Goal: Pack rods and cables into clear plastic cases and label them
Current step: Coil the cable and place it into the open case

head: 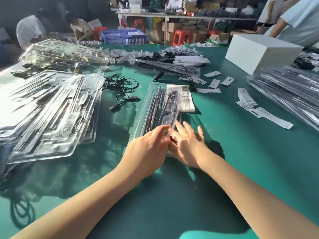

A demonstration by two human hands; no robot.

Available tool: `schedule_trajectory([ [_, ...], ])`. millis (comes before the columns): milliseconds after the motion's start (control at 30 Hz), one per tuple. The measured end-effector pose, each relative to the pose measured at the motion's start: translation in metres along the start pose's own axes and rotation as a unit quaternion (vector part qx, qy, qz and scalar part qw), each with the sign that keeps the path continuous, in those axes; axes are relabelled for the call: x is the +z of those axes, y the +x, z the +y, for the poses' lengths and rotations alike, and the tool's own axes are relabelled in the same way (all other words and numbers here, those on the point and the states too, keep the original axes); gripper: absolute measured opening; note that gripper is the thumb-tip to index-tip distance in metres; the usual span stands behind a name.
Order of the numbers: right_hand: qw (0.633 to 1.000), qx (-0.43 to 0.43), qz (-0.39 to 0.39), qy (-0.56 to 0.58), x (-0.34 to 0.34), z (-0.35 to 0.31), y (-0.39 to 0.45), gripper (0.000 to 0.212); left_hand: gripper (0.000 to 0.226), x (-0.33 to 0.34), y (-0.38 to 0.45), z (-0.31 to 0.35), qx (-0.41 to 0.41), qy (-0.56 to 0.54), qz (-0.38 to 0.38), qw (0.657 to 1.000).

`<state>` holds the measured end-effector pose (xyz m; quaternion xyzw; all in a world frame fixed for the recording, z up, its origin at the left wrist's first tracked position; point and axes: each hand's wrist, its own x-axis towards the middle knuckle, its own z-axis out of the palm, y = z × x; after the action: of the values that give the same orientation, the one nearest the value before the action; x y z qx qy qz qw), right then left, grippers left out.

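Case (151, 109) on counter (224, 152): rods loaded, barcode label (185, 97) on. Your left hand (146, 149) pinches small insert (170, 120); right hand (187, 144) flat, fingers spread. Cables (120, 87) loose; closing pending.

Two hands: left hand (148, 149), right hand (188, 145). One white box (259, 52), one blue crate (123, 37), three red stools (181, 37).

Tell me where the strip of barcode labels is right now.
In the head view, the strip of barcode labels lies on the green table, just right of the clear case being packed, beyond both hands.
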<state>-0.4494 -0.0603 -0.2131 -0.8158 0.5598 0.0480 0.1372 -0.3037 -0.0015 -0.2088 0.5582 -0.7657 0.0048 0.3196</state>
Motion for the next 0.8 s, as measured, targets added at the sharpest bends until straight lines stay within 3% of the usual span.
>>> schedule_trajectory([
  [233,0.996,0.042,-0.079,0.011,-0.006,0.003,0.015,0.055,0.042,0.001,0.002,-0.002,-0.049,-0.081,0.039,0.995],
  [533,0.998,0.014,-0.017,-0.063,-0.016,-0.004,0.002,0.058,0.040,0.001,0.002,-0.005,-0.074,-0.119,0.042,0.989],
  [633,0.999,0.002,-0.001,-0.039,-0.014,-0.005,-0.003,0.060,0.036,0.002,0.005,-0.008,-0.093,-0.130,0.050,0.986],
  [800,0.998,-0.009,-0.003,-0.057,-0.012,-0.001,-0.003,0.054,0.025,0.004,0.006,-0.014,-0.150,-0.209,0.053,0.965],
])
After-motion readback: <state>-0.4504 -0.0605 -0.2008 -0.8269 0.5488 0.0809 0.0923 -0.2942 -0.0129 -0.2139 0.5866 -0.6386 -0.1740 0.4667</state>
